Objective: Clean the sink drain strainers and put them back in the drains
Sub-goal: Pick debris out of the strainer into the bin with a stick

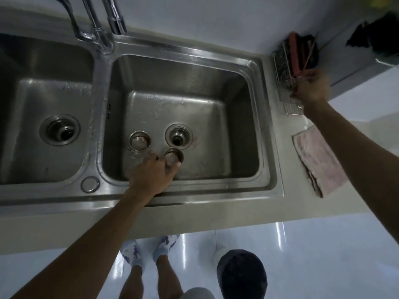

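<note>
The left grip (pixel 151 171) curls round the nearer strainer (pixel 172 156) on the right basin (pixel 194 83) floor, just in front of the open drain (pixel 178 134); the other strainer (pixel 140 140) lies just to the left. It is probably light, stiff, wet steel and slippery, so the rim is the place to hold. The right grip (pixel 311 87) is blurred at the rack (pixel 282 67), and I cannot tell its state.

Pretty clearly a home kitchen: double steel sink (pixel 216 192) with a faucet (pixel 95 29) set into a pale tabletop (pixel 194 216), wire rack (pixel 282 67) on the white wall (pixel 194 18), pink cloth (pixel 319 160) nearby, glossy white floor tiles (pixel 302 255) below.
</note>
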The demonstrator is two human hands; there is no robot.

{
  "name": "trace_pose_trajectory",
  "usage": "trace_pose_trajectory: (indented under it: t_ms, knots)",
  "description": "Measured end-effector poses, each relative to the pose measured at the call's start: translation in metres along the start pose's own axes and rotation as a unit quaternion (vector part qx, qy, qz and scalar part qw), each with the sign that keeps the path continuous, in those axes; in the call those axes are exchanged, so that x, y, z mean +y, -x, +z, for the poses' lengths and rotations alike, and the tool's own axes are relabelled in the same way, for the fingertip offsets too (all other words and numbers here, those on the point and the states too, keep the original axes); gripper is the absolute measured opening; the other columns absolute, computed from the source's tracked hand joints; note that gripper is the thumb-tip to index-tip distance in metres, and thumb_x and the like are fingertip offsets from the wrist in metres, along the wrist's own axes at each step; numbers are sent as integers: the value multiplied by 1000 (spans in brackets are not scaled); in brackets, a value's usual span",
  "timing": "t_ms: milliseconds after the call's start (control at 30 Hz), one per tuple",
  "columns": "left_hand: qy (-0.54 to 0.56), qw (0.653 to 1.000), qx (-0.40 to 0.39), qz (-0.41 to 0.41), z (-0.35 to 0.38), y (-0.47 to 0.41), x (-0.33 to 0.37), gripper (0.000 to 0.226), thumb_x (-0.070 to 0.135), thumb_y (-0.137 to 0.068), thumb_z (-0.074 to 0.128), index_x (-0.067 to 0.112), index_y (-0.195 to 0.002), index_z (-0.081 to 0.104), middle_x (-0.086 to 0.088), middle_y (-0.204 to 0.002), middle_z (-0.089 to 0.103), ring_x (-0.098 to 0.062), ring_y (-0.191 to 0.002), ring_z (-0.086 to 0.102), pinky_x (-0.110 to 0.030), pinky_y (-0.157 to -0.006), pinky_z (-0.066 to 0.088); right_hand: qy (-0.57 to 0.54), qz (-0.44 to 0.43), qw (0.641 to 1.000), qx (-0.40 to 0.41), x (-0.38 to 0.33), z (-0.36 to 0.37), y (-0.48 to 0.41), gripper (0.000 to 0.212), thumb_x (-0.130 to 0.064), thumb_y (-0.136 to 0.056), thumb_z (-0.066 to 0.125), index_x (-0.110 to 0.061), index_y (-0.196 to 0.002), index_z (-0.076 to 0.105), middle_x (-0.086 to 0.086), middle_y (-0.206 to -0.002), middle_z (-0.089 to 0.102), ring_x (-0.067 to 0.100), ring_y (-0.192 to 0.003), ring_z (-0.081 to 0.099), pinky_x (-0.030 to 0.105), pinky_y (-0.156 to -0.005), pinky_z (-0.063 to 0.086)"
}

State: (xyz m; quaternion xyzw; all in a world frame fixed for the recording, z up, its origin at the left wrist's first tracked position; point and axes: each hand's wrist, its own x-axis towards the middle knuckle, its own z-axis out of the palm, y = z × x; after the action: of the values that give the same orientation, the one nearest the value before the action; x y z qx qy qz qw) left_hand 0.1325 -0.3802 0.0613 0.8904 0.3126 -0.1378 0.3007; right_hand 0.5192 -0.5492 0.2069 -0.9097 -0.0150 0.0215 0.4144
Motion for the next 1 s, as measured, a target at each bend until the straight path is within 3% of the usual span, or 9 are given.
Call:
trace_pose_trajectory:
  t_ms: [100, 200, 400, 567, 700, 867, 1000]
  knots:
    - [1, 1000, 1, 4, 0, 1, 1, 69, 67, -97, 31, 11, -117, 66, -16, -132, 56, -34, -119, 57, -49, -99, 48, 100, -36, 993, 45, 6, -5, -30, 18, -18, -87, 62, -20, -103, 70, 9, -106, 74, 22, -88, 70, 31, -73, 56]
    - [-14, 1000, -5, 0, -2, 0, 2, 68, 68, -96, 31, 13, -120, 65, -15, -135, 55, -34, -118, 58, -49, -97, 49, 178, -69, 980, 63, 19, -6, -54, 27, -22, -88, 64, -11, -111, 73, 12, -109, 74, 25, -103, 69, 25, -76, 48]
    - [-23, 1000, 7, 18, 8, -7, -3, 65, 66, -96, 32, 11, -107, 67, -17, -121, 62, -32, -105, 64, -46, -87, 54, 316, -79, 945, -13, 54, 3, -87, 32, -24, -91, 56, -9, -113, 73, 22, -104, 73, 37, -104, 68, 35, -91, 53]
    - [-41, 998, 31, 44, 19, -11, -12, 65, 67, -95, 32, 13, -101, 68, -15, -115, 68, -31, -97, 67, -42, -80, 56, 324, -100, 940, -31, 71, 3, -100, 25, -22, -86, 60, -12, -100, 79, 13, -96, 77, 27, -94, 70, 18, -82, 39]
    - [-58, 995, 45, 62, 26, -14, -19, 56, 65, -97, 35, 18, -98, 65, -11, -102, 71, -26, -87, 68, -31, -67, 47, 312, -115, 943, -27, 73, 0, -98, 25, -13, -86, 60, -13, -101, 79, 9, -97, 78, 9, -83, 63, 14, -82, 40]
    - [-65, 994, 57, 71, 28, -15, -20, 48, 65, -96, 36, 24, -91, 62, -5, -94, 69, -19, -77, 64, -27, -63, 39, 294, -175, 940, -13, 65, -2, -93, 33, -10, -83, 54, -10, -107, 77, 14, -101, 76, 29, -94, 71, 23, -89, 50]
    - [-57, 995, 65, 57, 26, -15, -18, 46, 65, -96, 37, 27, -84, 60, -1, -88, 68, -9, -70, 47, -26, -61, 36, 313, -187, 931, -27, 65, 3, -92, 33, -6, -89, 50, -6, -111, 75, 17, -104, 75, 32, -95, 70, 23, -87, 46]
